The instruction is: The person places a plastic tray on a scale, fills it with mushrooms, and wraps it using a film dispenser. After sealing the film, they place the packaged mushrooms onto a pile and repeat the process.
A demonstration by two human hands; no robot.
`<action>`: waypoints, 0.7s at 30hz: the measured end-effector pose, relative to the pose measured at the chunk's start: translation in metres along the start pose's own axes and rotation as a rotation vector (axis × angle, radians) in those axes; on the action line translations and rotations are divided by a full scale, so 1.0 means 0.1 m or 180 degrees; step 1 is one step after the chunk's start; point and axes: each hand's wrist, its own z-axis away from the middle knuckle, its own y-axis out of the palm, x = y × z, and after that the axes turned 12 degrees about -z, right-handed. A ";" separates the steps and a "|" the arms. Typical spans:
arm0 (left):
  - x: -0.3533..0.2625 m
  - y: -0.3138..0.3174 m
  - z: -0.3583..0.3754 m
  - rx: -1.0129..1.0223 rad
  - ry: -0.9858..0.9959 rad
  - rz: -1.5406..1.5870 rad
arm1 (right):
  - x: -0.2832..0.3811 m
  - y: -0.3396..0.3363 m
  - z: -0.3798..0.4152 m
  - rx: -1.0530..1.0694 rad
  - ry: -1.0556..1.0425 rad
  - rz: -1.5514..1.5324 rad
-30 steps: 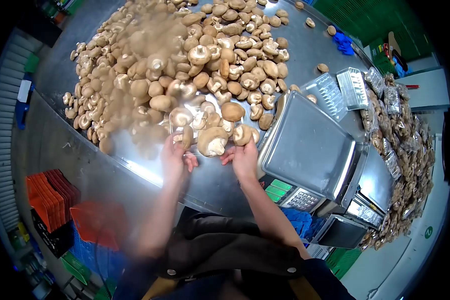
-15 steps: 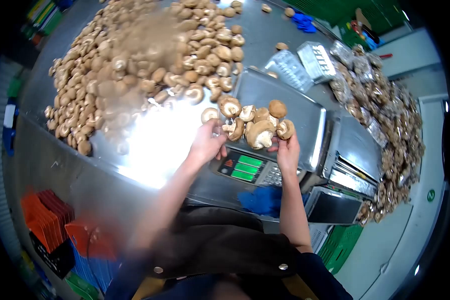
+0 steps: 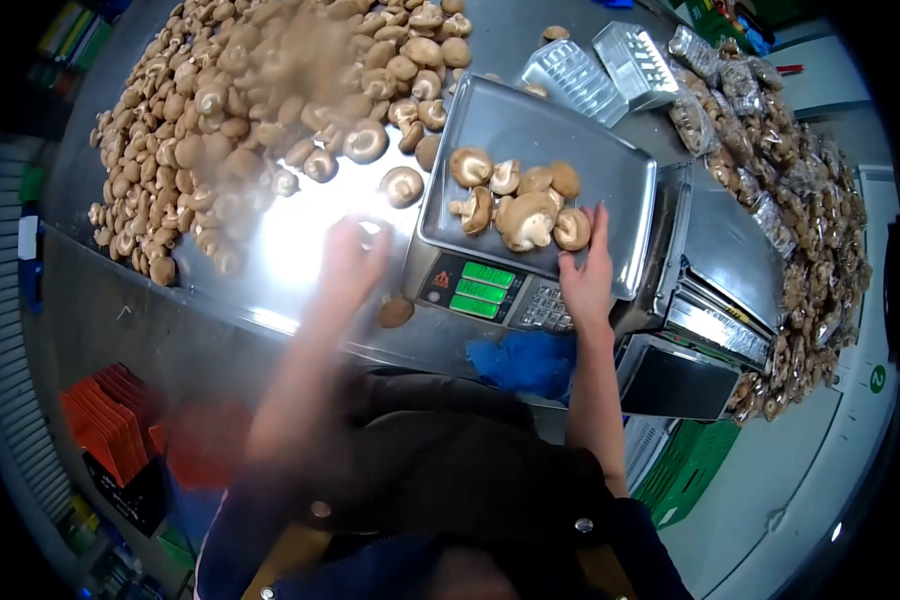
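Head view: shiitake mushrooms (image 3: 528,218) sit on the scale (image 3: 530,118), just left of the nearer right grip (image 3: 588,275), half-open, seemingly unloaded; the left grip (image 3: 352,268), blurred, I can't read.

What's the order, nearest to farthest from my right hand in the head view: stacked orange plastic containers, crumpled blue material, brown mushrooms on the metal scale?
1. Brown mushrooms, just left of your right hand.
2. Crumpled blue material, below and left.
3. Stacked orange plastic containers, far left.
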 end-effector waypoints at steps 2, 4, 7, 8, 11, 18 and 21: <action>0.22 -0.19 0.21 -0.0100 -0.0080 -0.0144 | 0.01 -0.02 0.03 0.0043 0.0023 -0.0269; 0.21 -0.30 0.47 0.0377 0.0421 -0.1486 | -0.02 -0.04 0.05 0.0023 -0.0102 -0.0356; 0.27 -0.13 0.80 0.0683 0.0516 -0.0613 | -0.08 -0.07 0.10 0.0007 -0.0096 -0.0908; 0.29 -0.02 0.88 0.0800 0.0701 -0.0426 | -0.11 -0.08 0.11 0.0005 -0.0119 -0.1031; 0.40 0.34 0.99 0.0581 0.1303 -0.1085 | -0.20 -0.16 0.12 -0.0130 -0.0158 -0.1259; 0.45 0.32 0.97 0.0343 -0.0160 0.0022 | -0.18 -0.27 0.18 -0.0377 0.0086 -0.0860; 0.38 0.19 0.88 0.0068 0.0044 -0.1030 | -0.22 -0.23 0.22 -0.0482 -0.0089 -0.0752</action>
